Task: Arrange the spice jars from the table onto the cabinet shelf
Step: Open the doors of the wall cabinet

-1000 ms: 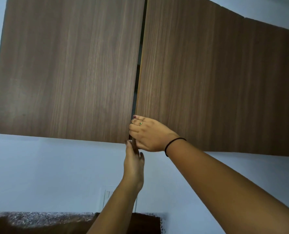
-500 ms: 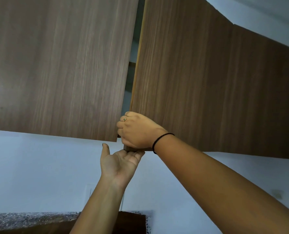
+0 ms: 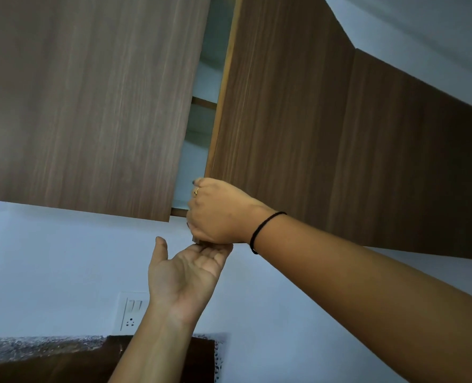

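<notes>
R hand [image 3: 218, 214] gripped right door [image 3: 284, 120] corner, fingertips hidden behind it; L hand [image 3: 185, 272] open, palm-up beneath — shelf [image 3: 203, 102] glimpsed thru gap.

Right hand [image 3: 218, 214]: grips the lower inner corner of the right door [image 3: 298, 120], fingers curled round its edge. There is a ring [image 3: 196, 191] on one finger and a black band [image 3: 262, 230] at the wrist.
Left hand [image 3: 185, 272]: palm up just below the right hand, fingertips touching the door's bottom edge, thumb spread to the left.
Right door: ajar, its lighter edge strip showing.
Left door [image 3: 91, 106]: closed, wood-grain front.
Gap between doors: pale interior and the front edge of one shelf [image 3: 203, 102].
Wall [image 3: 50, 258]: pale, with a white switch plate [image 3: 131, 313] beside the left forearm.
Countertop [image 3: 36, 346]: speckled strip at lower left.
</notes>
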{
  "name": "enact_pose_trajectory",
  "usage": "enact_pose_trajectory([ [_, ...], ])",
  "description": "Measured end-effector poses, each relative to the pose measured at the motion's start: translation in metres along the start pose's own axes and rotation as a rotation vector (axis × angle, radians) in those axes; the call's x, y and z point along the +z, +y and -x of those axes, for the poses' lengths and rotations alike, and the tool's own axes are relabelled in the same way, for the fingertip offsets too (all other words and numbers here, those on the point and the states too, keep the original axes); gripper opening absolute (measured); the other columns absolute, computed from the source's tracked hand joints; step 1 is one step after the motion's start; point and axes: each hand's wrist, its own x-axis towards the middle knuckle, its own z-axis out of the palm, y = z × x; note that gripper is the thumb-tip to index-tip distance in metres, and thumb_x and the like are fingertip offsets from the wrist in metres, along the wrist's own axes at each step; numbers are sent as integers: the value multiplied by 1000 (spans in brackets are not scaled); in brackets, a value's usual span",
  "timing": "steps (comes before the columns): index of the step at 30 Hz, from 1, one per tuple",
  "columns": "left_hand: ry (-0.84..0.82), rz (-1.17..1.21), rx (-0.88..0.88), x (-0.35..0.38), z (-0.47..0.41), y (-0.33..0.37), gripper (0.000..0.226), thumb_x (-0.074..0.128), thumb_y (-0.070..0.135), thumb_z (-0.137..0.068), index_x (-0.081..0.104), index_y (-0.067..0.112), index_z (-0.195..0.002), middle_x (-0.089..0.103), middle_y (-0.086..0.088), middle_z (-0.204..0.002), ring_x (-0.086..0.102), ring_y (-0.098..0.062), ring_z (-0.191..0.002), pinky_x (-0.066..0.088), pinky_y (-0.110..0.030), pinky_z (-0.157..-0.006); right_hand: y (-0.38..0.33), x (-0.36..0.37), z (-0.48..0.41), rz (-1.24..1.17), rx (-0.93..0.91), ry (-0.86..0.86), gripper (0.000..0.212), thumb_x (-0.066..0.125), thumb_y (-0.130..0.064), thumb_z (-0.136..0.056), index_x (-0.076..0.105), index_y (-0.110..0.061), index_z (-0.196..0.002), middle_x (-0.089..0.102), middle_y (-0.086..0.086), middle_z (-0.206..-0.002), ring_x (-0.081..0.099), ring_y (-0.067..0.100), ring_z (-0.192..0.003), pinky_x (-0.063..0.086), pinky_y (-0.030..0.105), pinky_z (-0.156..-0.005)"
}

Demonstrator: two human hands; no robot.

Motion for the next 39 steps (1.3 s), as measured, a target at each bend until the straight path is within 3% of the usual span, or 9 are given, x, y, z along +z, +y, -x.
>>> enact_pose_trajectory([
  [8,-28,-8,-25,17,36,-39,86,35,60,-98,36,-15,-141,47,-43,-136,42,-52,-135,25,-50,-120,3,-19,61,-21,11,182,36,38,-29,-97,47,-19,-63,37,-2,-62,35,20,-60,37,34,-67],
  [19,-52,-54,-91,40,72,-90,87,36,58,-99,35,-19,-140,47,-41,-138,42,-50,-136,25,-49,-120,2,-40,140,-77,107,243,35,37,-25,-97,56,-15,-69,36,2,-68,31,24,-67,43,40,-89],
  [25,-57,-98,-142,51,83,-114,82,36,55,-100,38,-18,-138,52,-40,-132,48,-48,-132,30,-49,-117,-1,-51,174,-71,109,229,35,38,-25,-98,58,-14,-71,51,3,-68,36,23,-68,43,39,-89],
  [39,-139,-70,-377,62,90,-171,92,42,58,-97,23,-18,-146,43,-40,-142,43,-49,-135,28,-52,-119,6,-59,268,-17,125,126,42,33,-27,-101,65,-10,-79,56,5,-75,50,24,-73,41,39,-93],
])
